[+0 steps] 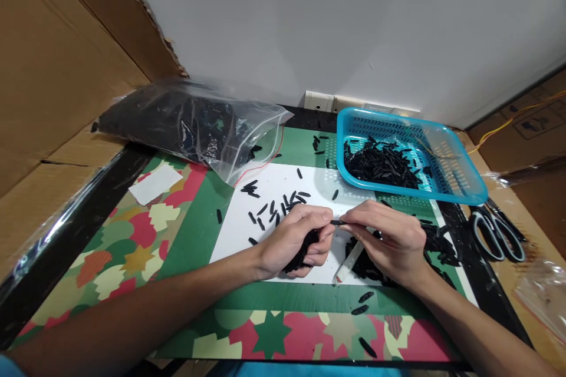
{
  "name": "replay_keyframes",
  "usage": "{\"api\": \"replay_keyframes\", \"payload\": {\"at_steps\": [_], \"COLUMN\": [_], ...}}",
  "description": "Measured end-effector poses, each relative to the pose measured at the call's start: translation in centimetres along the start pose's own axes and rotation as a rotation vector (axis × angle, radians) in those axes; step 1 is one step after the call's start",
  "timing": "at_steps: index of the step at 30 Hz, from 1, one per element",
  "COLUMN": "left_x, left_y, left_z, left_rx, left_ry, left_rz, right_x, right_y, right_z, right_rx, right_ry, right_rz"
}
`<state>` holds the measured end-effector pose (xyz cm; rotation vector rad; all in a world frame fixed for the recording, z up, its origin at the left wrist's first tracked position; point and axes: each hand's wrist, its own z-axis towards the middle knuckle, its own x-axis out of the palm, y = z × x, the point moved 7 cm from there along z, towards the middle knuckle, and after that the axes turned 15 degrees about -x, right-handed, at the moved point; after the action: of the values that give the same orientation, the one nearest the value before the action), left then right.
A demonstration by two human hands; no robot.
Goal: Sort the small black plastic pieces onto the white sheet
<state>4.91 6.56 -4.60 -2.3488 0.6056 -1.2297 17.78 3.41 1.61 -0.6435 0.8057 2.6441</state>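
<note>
1. Head view is taken up mostly by the desk (132,247), which is covered by a patterned mat of green, red and cream shapes, with cardboard walls at both sides.
2. A clear plastic bag (190,123) of black parts is seen lying at the back left, its mouth turned toward the middle.
3. A blue basket (460,182) holding more black pieces is set at the back right; scissors (497,232) lie just beside it.
4. A white sheet (287,188) is spread in the middle, with loose black pieces scattered over it.
5. The left hand (294,241) is curled shut around a bundle of black pieces (305,250), resting on the sheet.
6. The right hand (389,238) is closed, a single black piece (338,222) being pinched at its fingertips and held against the left thumb; a white stick (349,262) is also gripped beneath its palm.
7. The step in hand is judged to be the adding of one piece to the gathered bundle; steady alignment of the piece with those already held would be called for.
</note>
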Motion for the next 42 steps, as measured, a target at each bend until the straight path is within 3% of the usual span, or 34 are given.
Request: {"api": "replay_keyframes", "payload": {"at_steps": [29, 31, 36, 38, 42], "left_x": [0.0, -0.1, 0.1, 0.1, 0.1], "left_y": [0.1, 0.1, 0.0, 0.0, 0.0], "left_z": [0.0, 0.1, 0.0, -0.1, -0.1], "left_rx": [-0.001, -0.008, 0.017, 0.035, 0.042], "left_ry": [0.002, -0.002, 0.011, 0.019, 0.033], "left_rz": [-0.028, -0.032, -0.017, -0.013, -0.022], "right_x": [0.2, 0.2, -0.8, -2.6, -6.1], "right_y": [-0.1, 0.3, 1.7, 1.1, -0.9], "right_z": [0.2, 0.4, 0.3, 0.4, 0.9], "right_rx": [0.074, -0.001, -0.379, -0.348, -0.078], "right_ry": [0.022, 0.050, 0.199, 0.128, 0.021], "right_rz": [0.016, -0.045, -0.431, -0.602, -0.929]}}
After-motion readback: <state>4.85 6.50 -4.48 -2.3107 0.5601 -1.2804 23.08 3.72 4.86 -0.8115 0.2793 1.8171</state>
